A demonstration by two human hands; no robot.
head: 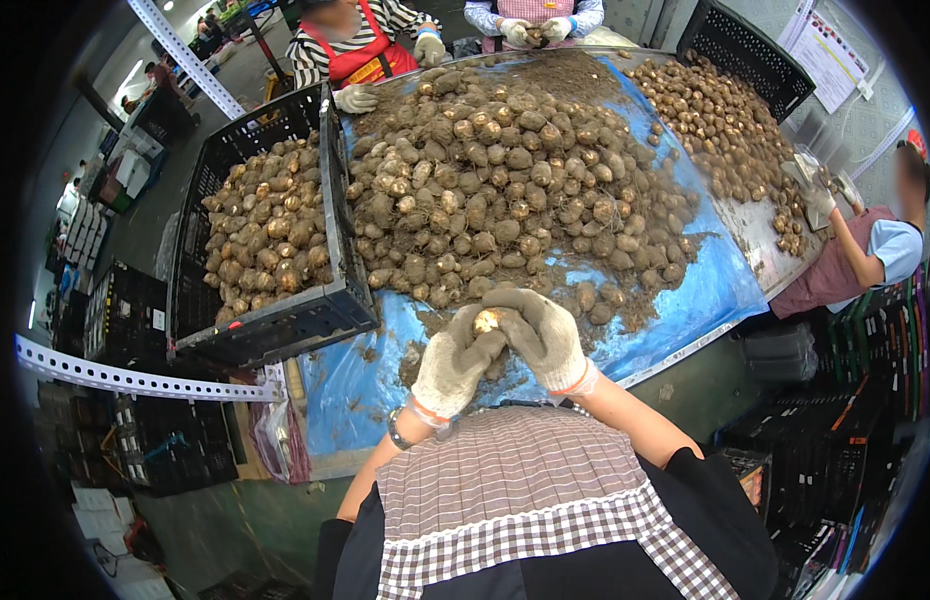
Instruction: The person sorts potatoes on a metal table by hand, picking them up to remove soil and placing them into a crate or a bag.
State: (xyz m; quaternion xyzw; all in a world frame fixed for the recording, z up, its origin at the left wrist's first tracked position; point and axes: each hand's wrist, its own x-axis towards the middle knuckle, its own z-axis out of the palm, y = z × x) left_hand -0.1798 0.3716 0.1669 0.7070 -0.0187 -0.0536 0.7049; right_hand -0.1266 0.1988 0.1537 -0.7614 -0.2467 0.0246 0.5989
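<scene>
Both my hands wear soiled cotton work gloves and meet at the near edge of a table covered with blue plastic sheeting [345, 405]. Between them is one small taro corm [487, 321], its pale cut end facing up. My left hand [454, 364] cups it from the left, and my right hand [544, 337] closes over it from the right, fingers curled. Fingers hide most of the corm. Just beyond my hands rises a large heap of earthy, hairy taro corms [480, 187], with loose soil around its foot.
A black plastic crate [352, 300] of cleaner corms stands at left. At right, more corms [712, 127] lie beside a tipped black crate [746, 56]. Co-workers with gloved hands [536, 31] stand across the table and at right [814, 191]. A perforated metal bar [142, 379] juts in at left.
</scene>
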